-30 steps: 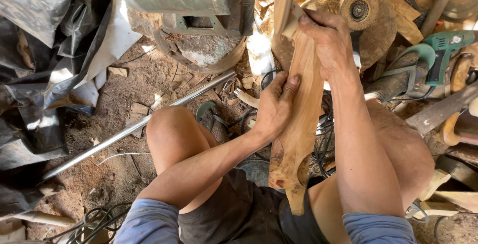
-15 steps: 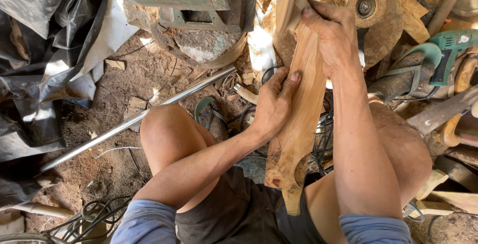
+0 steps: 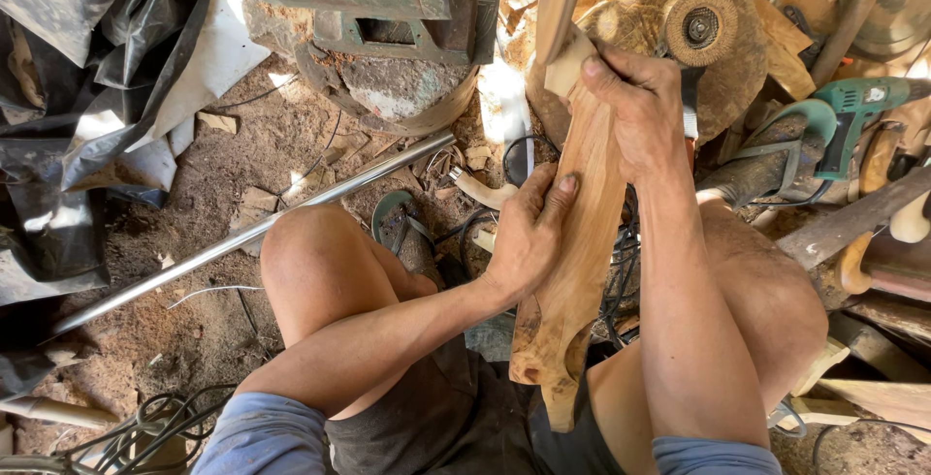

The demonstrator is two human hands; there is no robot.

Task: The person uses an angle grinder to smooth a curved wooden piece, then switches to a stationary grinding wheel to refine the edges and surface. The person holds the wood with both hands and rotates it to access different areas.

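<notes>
A long wooden piece runs from lower centre up to upper centre of the frame, between the two knees. The left hand lies against its left side at mid-frame; the right hand sits on its upper end. A round brush wheel stands just right of that hand. A metal rod lies on the ground across the left half. A power tool rests at the right edge.

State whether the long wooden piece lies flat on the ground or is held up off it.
Held up. The wooden piece runs lengthwise above the lap, left hand gripping its middle, right hand its far end.
</notes>
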